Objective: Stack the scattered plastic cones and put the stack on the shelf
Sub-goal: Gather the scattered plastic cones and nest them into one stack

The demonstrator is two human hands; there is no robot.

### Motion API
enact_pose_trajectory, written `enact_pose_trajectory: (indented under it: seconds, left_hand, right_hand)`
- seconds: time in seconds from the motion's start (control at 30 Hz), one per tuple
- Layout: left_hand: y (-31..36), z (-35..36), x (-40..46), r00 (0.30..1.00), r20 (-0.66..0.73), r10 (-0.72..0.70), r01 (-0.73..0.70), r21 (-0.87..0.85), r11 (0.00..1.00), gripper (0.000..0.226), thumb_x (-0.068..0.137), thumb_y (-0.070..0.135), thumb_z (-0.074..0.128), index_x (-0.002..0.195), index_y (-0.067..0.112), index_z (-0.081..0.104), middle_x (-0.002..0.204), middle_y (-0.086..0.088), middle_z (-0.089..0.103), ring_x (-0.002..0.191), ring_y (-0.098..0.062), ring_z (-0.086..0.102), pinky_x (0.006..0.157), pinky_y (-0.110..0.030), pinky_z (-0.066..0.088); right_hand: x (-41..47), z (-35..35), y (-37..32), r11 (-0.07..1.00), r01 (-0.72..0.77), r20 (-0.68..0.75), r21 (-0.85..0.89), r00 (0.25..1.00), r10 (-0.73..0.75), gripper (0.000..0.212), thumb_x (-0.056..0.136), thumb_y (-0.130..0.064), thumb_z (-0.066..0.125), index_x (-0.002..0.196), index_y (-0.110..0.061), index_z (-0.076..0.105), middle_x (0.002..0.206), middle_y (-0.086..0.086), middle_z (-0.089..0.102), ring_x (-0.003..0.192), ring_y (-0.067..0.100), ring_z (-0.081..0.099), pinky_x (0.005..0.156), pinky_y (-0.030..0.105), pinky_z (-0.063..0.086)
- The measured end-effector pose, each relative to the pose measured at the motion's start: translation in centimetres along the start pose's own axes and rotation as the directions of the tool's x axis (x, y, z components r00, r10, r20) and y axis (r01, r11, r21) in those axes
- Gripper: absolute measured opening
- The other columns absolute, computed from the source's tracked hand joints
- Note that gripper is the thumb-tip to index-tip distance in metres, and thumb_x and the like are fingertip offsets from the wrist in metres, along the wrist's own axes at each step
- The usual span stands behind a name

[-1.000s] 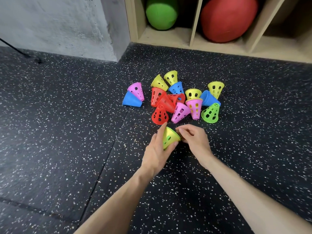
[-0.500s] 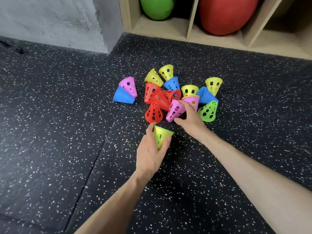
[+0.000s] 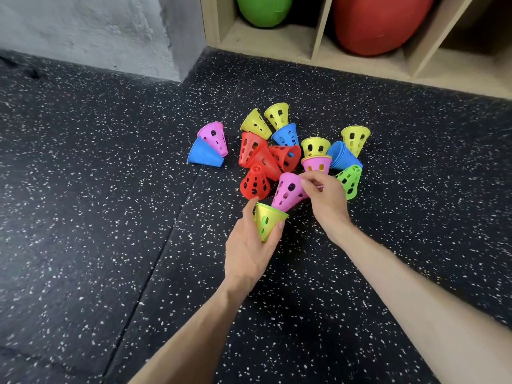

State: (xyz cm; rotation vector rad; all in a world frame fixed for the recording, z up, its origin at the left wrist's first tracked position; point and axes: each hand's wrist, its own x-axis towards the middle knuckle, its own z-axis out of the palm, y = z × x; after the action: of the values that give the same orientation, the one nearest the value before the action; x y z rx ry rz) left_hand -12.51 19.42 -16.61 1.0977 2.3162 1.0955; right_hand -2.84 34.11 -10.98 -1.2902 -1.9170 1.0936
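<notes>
Centrally, the left hand [image 3: 249, 245] grips a yellow-green cone [image 3: 267, 221], wide mouth upward, between thumb and fingers. Just right of it, the right hand [image 3: 327, 198] pinches the rim of a pink cone [image 3: 289, 191], tilted narrow end down toward the held cone's mouth. Remaining scattered cones [image 3: 277, 145] lie above on the speckled floor [image 3: 110, 217]; the shelf [image 3: 315, 31] spans the upper right.

My right hand [image 3: 327, 195] is now pinching the pink cone [image 3: 289, 191], lifting and tilting its narrow end toward the yellow-green cone [image 3: 266, 221] gripped alongside.
</notes>
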Motion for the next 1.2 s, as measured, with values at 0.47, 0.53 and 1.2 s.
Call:
enact_pose_trajectory:
  seconds: [0.47, 0.53, 1.2]
  left_hand:
    - [0.2, 0.2, -0.3, 0.998, -0.026, 0.056, -0.056, -0.018, 0.998, 0.072, 0.095, 0.067, 0.052, 0.157, 0.045, 0.021, 0.135, 0.009, 0.059, 0.118, -0.010, 0.054, 0.098, -0.033, 0.046]
    - [0.3, 0.1, -0.4, 0.997, -0.024, 0.070, -0.071, -0.018, 0.997, 0.070, 0.094, 0.066, 0.054, 0.155, 0.044, 0.025, 0.136, 0.010, 0.058, 0.118, -0.011, 0.054, 0.099, -0.031, 0.044]
    - [-0.6, 0.3, -0.5, 0.999, -0.008, 0.032, -0.032, -0.029, 0.999, 0.075, 0.095, 0.073, 0.039, 0.156, 0.035, 0.015, 0.116, 0.005, 0.058, 0.102, -0.016, 0.055, 0.095, -0.039, 0.046]
  right_hand:
    - [-1.6, -0.7, -0.4, 0.999, 0.029, 0.483, 0.024, 0.875, -0.037, 0.023, 0.099, -0.007, 0.060, 0.097, -0.020, 0.078, 0.089, -0.014, 0.074, 0.082, -0.010, 0.062, 0.077, 0.010, 0.046]
    - [-1.4, -1.1, -0.5, 1.000, 0.023, 0.477, 0.016, 0.878, -0.028, 0.023, 0.100, -0.005, 0.058, 0.101, -0.014, 0.079, 0.093, -0.006, 0.076, 0.085, -0.002, 0.066, 0.076, 0.015, 0.051]
    - [5.8, -1.7, 0.1, 0.876, -0.038, 0.153, -0.481, 0.980, 0.126, 0.073, 0.092, -0.003, 0.061, 0.156, -0.025, 0.033, 0.161, 0.004, 0.032, 0.141, 0.035, 0.039, 0.112, 0.045, 0.036]
